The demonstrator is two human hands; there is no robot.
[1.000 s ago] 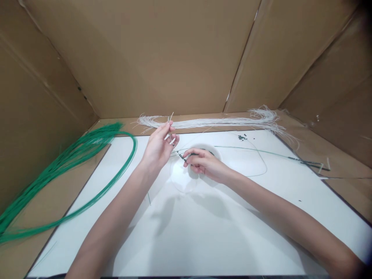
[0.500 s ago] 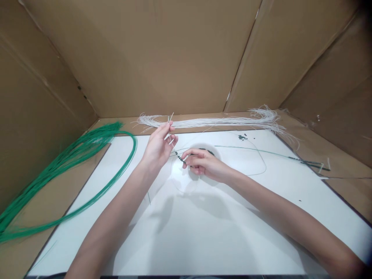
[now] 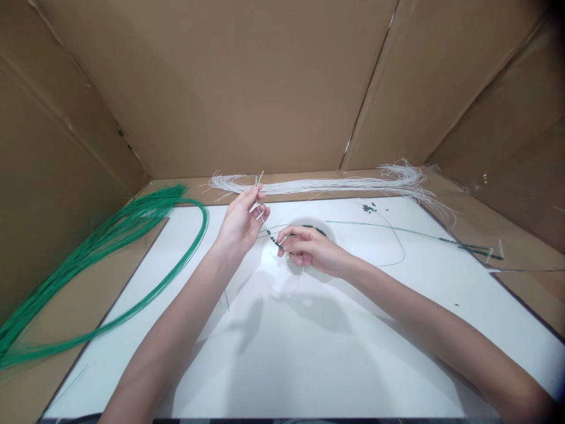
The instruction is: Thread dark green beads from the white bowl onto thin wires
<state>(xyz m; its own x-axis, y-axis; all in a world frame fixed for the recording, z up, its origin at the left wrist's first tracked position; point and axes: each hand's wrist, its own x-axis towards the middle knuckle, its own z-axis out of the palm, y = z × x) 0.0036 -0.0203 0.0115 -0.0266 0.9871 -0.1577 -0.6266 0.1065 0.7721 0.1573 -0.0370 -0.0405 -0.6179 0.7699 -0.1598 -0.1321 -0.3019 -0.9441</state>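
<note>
from my end of the link, the frame holds everything: cardboard walls (image 3: 212, 88) rise on three sides, and the white board (image 3: 388, 341) runs off toward the bottom of the view. the left hand (image 3: 241, 227) sits just short of the board's far edge, with the board's wide lower stretch behind both wrists. the right hand (image 3: 313, 250) is well in from the edges, over a clear round dish (image 3: 263, 262).

left hand closed on a thin pale wire (image 3: 260, 187), gripped between thumb and fingers, its tip pointing up past the fingertips. from there a beaded strand (image 3: 273, 237) of small dark beads slants down to the right hand. right hand half curled, fingers bent, fingertips (image 3: 282, 250) at the strand's lower end; i can't tell if they are pinching it or a bead. the two hands are near each other, not touching.

more dark beads (image 3: 315, 228) sit in the dish under the right hand. a loose scatter of beads (image 3: 368, 208) lies near the far edge. a long green wire (image 3: 375, 227) crosses the board, with short dark beaded pieces (image 3: 472, 248) at its right end. a big bundle of green wire (image 3: 132, 221) sweeps along the left; a bundle of white wire (image 3: 318, 187) lies along the far side.
</note>
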